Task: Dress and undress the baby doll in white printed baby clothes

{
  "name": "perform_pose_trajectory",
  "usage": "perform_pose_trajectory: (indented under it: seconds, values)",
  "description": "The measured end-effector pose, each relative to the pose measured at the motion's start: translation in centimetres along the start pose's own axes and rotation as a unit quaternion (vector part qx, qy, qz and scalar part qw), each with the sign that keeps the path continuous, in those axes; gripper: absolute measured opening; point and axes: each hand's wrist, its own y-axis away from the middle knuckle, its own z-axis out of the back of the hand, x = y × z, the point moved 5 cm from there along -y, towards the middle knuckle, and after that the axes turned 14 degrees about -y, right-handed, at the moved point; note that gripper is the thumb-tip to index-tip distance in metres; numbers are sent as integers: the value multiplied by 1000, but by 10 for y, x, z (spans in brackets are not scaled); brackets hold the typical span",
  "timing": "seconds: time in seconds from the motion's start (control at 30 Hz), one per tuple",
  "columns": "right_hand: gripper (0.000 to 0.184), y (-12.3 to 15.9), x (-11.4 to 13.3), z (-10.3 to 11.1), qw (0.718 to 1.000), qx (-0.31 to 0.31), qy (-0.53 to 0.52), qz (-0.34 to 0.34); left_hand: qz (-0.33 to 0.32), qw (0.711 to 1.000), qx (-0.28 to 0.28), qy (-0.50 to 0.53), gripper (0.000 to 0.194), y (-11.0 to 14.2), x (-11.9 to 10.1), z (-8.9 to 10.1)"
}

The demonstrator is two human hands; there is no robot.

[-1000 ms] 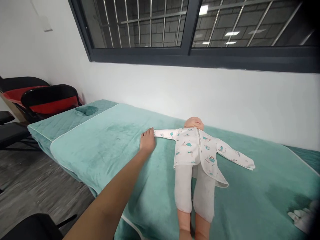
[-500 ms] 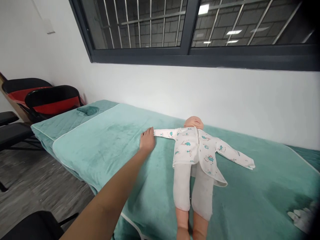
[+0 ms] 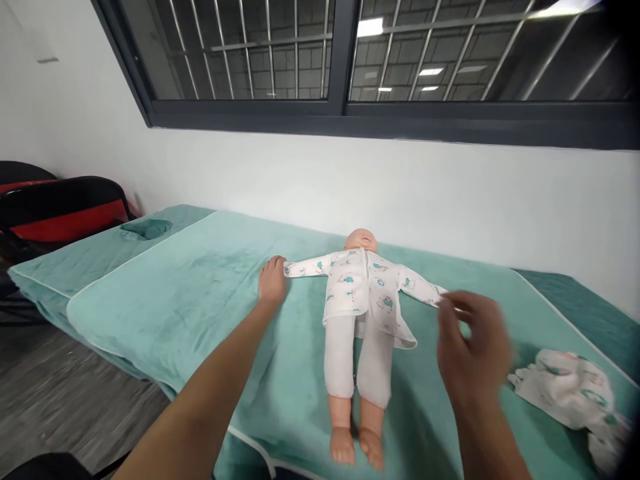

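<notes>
A baby doll (image 3: 362, 239) lies on its back, dressed in a white printed baby jacket (image 3: 346, 283) and white trousers (image 3: 340, 357). The jacket's sleeves are stretched out to both sides, and its front panels lie over the trousers' top. My left hand (image 3: 273, 280) is closed on the cuff of the sleeve on the left. At the other sleeve's end, my right hand (image 3: 475, 350) pinches the cuff between thumb and forefinger. The doll's bare feet (image 3: 343, 445) point toward me.
A green padded cover (image 3: 200, 287) spreads under the doll on a bed-like table. Crumpled white printed cloth (image 3: 570, 387) lies at the right. Black and red chairs (image 3: 70, 213) stand at the left. Behind are a white wall and a barred window (image 3: 250, 53).
My right hand has come into view and taken the right-hand sleeve's cuff. My left hand stays on the other cuff. The view has shifted right, showing more of the crumpled cloth.
</notes>
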Motion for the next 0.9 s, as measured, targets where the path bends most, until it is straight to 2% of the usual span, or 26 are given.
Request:
perform_pose_trajectory:
  seconds: [0.07,0.1,0.13,0.2,0.3,0.37,0.5,0.6,0.67,0.77,0.8,0.83,0.9]
  values:
    - [38,5,-17,18,993,-49,90,-60,-2,999,-12,36,38,3,-1,8]
    - [41,6,-28,21,984,-57,137,-95,-4,998,-16,57,36,5,-2,11]
    - [45,6,-39,19,976,-52,167,-126,-4,997,-19,80,35,8,-3,14]
    - [49,4,-57,6,974,-15,164,-155,-2,991,-17,130,34,15,-9,14]
    - [49,-1,-65,-16,984,27,117,-129,2,976,8,216,31,28,-30,8]
    - [46,-4,-62,-27,989,54,93,-102,-4,960,47,276,28,35,-50,2]
    - [41,-5,-53,-37,993,83,-8,-87,-8,919,122,374,41,40,-90,0]
    - [43,-5,-52,-39,988,85,-87,-100,81,858,173,476,46,38,-104,-1]
    - [44,-5,-52,-40,981,89,-140,-96,140,789,201,564,49,36,-113,-4]
    - [46,-4,-51,-41,962,103,-235,-95,140,684,231,677,56,33,-129,-5]
    - [49,-4,-52,-42,954,107,-261,-104,133,659,241,700,57,32,-133,-5]
    - [51,-4,-53,-42,947,107,-282,-114,128,642,250,713,59,31,-136,-6]
    - [55,-4,-55,-42,936,103,-310,-128,125,631,263,719,60,31,-139,-8]
